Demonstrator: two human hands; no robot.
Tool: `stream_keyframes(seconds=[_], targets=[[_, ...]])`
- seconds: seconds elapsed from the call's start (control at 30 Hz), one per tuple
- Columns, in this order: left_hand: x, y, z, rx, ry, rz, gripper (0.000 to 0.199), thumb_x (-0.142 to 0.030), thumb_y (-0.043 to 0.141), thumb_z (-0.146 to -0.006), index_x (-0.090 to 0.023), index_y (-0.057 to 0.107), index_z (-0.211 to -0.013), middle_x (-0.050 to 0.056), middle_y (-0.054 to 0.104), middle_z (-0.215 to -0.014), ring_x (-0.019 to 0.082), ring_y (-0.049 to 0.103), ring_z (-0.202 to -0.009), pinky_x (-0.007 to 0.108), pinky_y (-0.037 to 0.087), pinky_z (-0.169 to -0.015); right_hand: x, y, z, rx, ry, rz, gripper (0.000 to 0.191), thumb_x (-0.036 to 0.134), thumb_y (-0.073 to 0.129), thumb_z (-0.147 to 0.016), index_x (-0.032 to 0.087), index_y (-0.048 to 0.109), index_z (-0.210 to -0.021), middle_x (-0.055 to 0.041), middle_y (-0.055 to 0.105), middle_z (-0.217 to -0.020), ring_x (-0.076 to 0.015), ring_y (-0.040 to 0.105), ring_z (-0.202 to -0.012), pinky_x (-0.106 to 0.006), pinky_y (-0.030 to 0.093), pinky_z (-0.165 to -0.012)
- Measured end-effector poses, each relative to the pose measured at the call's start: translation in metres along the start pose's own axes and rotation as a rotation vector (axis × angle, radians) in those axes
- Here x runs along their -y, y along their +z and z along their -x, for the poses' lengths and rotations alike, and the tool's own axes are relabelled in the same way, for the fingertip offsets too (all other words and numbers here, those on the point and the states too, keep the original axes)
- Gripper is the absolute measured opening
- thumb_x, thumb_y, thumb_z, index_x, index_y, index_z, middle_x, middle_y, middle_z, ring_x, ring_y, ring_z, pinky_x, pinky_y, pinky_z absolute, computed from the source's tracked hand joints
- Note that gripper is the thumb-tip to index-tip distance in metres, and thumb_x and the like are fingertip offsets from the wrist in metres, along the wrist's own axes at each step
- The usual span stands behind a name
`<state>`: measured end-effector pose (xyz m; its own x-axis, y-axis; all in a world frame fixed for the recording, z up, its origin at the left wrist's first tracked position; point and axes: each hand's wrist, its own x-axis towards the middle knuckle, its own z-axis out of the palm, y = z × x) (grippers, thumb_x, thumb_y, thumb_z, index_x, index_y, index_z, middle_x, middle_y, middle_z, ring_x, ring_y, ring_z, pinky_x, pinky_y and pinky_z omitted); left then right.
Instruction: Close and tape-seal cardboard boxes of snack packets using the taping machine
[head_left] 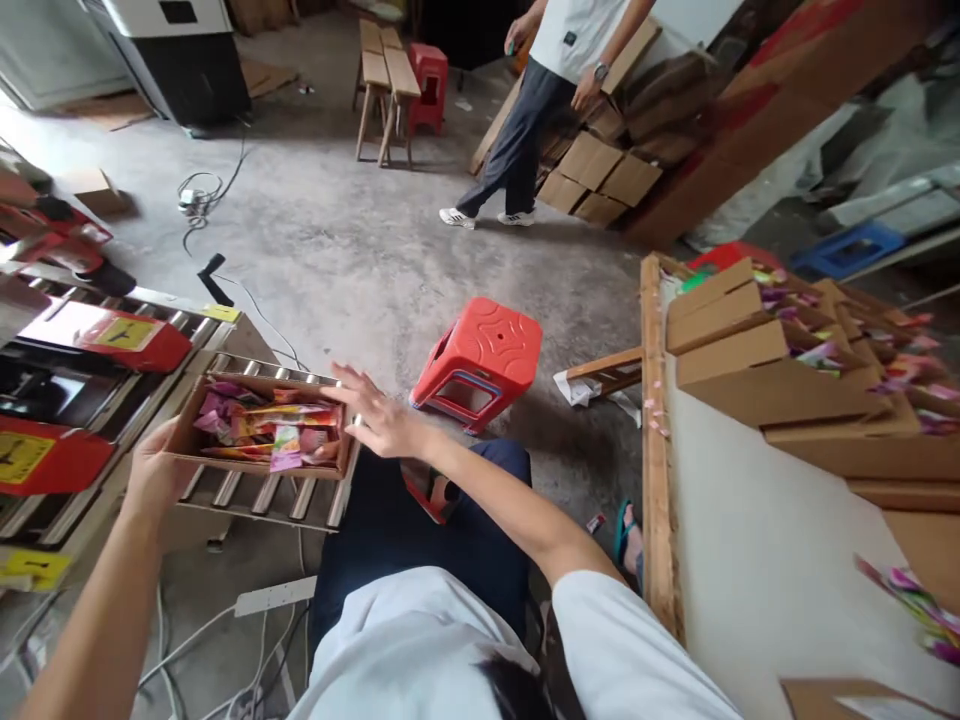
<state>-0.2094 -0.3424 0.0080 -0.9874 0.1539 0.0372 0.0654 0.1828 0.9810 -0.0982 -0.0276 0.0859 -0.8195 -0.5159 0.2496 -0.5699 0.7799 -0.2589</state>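
Note:
An open cardboard box (247,465) full of small, colourful snack packets (286,446) rests on the roller conveyor (266,495) at left. My left hand (156,468) grips the box's left end, thumb near the rim. At the opposite end is my right hand (382,412), its fingers stretched out and apart over the right rim. It holds nothing, and I cannot tell whether its fingertips touch the box.
A taping machine with red parts (131,335) stands on the conveyor's left. Ahead is a red stool (499,345). The table (720,530) at right bears several filled boxes (772,375). A person (532,110) walks beyond. Cables and a power strip (275,596) lie below.

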Motion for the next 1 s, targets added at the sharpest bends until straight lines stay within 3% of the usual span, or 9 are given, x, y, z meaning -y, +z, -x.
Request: stream_keyframes(seconds=[0.1,0.27,0.37,0.43,0.5,0.67,0.77,0.9,1.0], targets=[[-0.01,-0.013,-0.011,0.101,0.12,-0.016,0.034,-0.061,0.074,-0.073,-0.035,0.075,-0.095,-0.005,0.072,-0.108,0.02,0.067,-0.101,0.045,0.053,-0.102,0.017,0.018,-0.003,0.094,0.073,0.001,0.057,0.031,0.046,-0.102,0.012,0.034,-0.154,-0.014,0.02,-0.165,-0.0255,0.007,-0.155,-0.052,0.011,-0.125],[-0.044,-0.007,-0.049,0.747,0.432,-0.588,0.044,-0.067,0.064,-0.077,-0.028,0.079,-0.085,0.006,0.074,-0.096,0.023,0.067,-0.097,0.04,0.053,-0.098,0.036,0.056,-0.045,0.288,0.117,0.11,0.052,0.035,0.044,-0.103,0.012,0.041,-0.15,-0.0161,0.021,-0.163,-0.0345,0.007,-0.154,-0.082,-0.002,-0.109],[-0.064,-0.012,-0.053,0.926,0.371,-0.683,0.055,-0.068,0.063,-0.078,-0.026,0.075,-0.111,0.008,0.073,-0.113,0.024,0.067,-0.106,0.036,0.052,-0.097,0.037,0.07,-0.05,0.258,0.163,0.094,0.051,0.037,0.047,-0.102,0.016,0.044,-0.148,-0.0141,0.026,-0.162,-0.0346,0.014,-0.153,-0.082,-0.004,-0.108],[-0.073,-0.02,-0.043,0.937,0.35,-0.698,0.072,-0.067,0.074,-0.069,-0.026,0.067,-0.127,0.009,0.068,-0.126,0.027,0.064,-0.115,0.035,0.051,-0.098,0.034,0.072,-0.043,0.208,0.162,0.042,0.05,0.04,0.05,-0.1,0.02,0.047,-0.147,-0.0118,0.032,-0.16,-0.0345,0.022,-0.151,-0.08,-0.005,-0.11],[-0.074,-0.025,-0.032,0.883,0.349,-0.717,0.076,-0.066,0.076,-0.066,-0.026,0.065,-0.129,0.009,0.067,-0.128,0.027,0.064,-0.116,0.034,0.051,-0.097,0.029,0.068,-0.037,0.094,0.141,-0.018,0.047,0.038,0.05,-0.101,0.024,0.05,-0.145,-0.0088,0.037,-0.159,-0.0318,0.03,-0.148,-0.074,-0.001,-0.117],[-0.052,-0.004,-0.021,0.565,0.382,-0.856,0.037,-0.05,0.056,-0.086,-0.021,0.074,-0.102,0.008,0.074,-0.104,0.025,0.068,-0.095,0.036,0.051,-0.089,0.013,0.05,-0.035,-0.366,0.329,-0.106,0.063,0.035,0.061,-0.094,0.021,0.04,-0.152,-0.0125,0.04,-0.156,-0.0284,0.037,-0.145,-0.05,0.028,-0.122],[-0.042,0.022,-0.018,0.327,0.404,-0.983,0.024,-0.034,0.051,-0.087,-0.019,0.069,-0.092,0.012,0.071,-0.102,0.028,0.064,-0.1,0.042,0.047,-0.094,0.012,0.049,-0.034,-0.292,0.257,-0.231,0.07,0.031,0.073,-0.086,0.014,0.045,-0.148,-0.0137,0.056,-0.14,-0.0269,0.052,-0.131,-0.042,0.042,-0.114],[-0.038,0.045,0.012,-0.211,0.477,-0.885,0.021,-0.026,0.042,-0.09,-0.017,0.06,-0.095,0.016,0.064,-0.102,0.03,0.058,-0.107,0.048,0.043,-0.098,0.02,0.055,-0.025,-0.281,0.269,-0.26,0.063,0.03,0.072,-0.087,0.015,0.049,-0.144,-0.0118,0.058,-0.136,-0.0256,0.055,-0.125,-0.039,0.047,-0.109],[-0.035,0.061,0.043,-0.247,0.587,-0.693,0.025,-0.032,0.048,-0.091,-0.017,0.056,-0.109,0.016,0.061,-0.113,0.027,0.055,-0.114,0.045,0.043,-0.102,0.025,0.056,-0.021,-0.28,0.307,-0.242,0.06,0.03,0.067,-0.09,0.015,0.047,-0.145,-0.0128,0.057,-0.137,-0.0268,0.054,-0.126,-0.041,0.047,-0.107]])
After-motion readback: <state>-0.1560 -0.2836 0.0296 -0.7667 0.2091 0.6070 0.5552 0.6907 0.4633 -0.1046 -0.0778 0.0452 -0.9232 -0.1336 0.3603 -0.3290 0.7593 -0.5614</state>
